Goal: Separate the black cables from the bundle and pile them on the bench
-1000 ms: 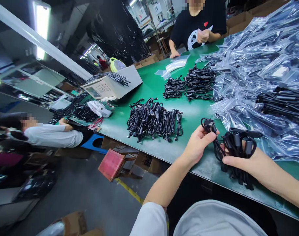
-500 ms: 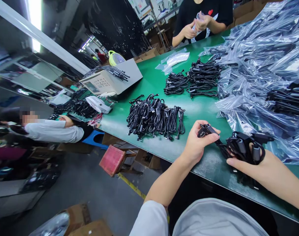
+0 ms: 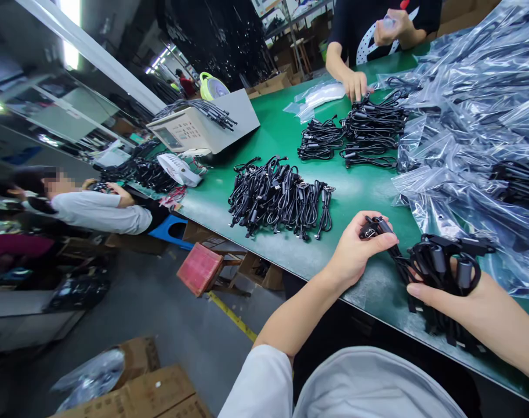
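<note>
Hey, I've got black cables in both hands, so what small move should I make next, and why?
I'd probably bring the cable in your left hand in against the bunch in your right hand: the left pinches it near one end, its other end already reaches the bunch, and the right is gripping several cables together.

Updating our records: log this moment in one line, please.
left hand: holding black cable connector | right hand: holding black cable bundle | green table: cable pile, plastic bags
</note>
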A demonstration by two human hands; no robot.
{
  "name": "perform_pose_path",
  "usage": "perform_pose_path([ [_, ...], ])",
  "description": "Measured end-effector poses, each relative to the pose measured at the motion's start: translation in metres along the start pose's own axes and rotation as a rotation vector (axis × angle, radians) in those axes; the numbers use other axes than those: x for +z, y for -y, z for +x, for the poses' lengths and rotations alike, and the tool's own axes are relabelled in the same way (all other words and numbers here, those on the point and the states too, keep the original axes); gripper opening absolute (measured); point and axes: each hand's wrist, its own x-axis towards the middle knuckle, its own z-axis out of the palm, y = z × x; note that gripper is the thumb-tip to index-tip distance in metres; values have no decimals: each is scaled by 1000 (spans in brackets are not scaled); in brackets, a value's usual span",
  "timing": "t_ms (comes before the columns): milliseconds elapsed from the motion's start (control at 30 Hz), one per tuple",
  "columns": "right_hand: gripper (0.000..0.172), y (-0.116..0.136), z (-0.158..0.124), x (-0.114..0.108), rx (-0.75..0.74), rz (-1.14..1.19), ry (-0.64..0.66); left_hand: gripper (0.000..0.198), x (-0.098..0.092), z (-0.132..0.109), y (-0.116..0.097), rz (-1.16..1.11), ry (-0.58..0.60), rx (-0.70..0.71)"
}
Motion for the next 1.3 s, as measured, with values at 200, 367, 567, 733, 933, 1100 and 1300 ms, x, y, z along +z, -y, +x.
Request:
perform_pose_path([
  [200, 40, 6, 3, -2, 42, -127, 66, 58, -3, -1, -1, 11, -7, -18],
  [367, 47, 1, 6, -3, 63, -110, 79, 54, -4, -2, -2, -3, 3, -32],
  [567, 42, -2, 3, -3, 28, -19, 171, 58, -6, 0, -2, -23, 2, -75],
  [733, 43, 2, 8, 0, 85, 138, 102, 58, -5, -1, -2, 23, 22, -107],
  [933, 39, 15, 11, 6, 45, 368, 38, 55, 1, -5, 5, 215, 119, 25],
  [1100, 33, 34, 13, -6, -38, 654, -89, 61, -2, -10, 11, 240, 295, -126],
  [1300, 31, 39, 16, -17, -145, 716, -257, 44, 2, -19, 8, 308, 409, -313],
])
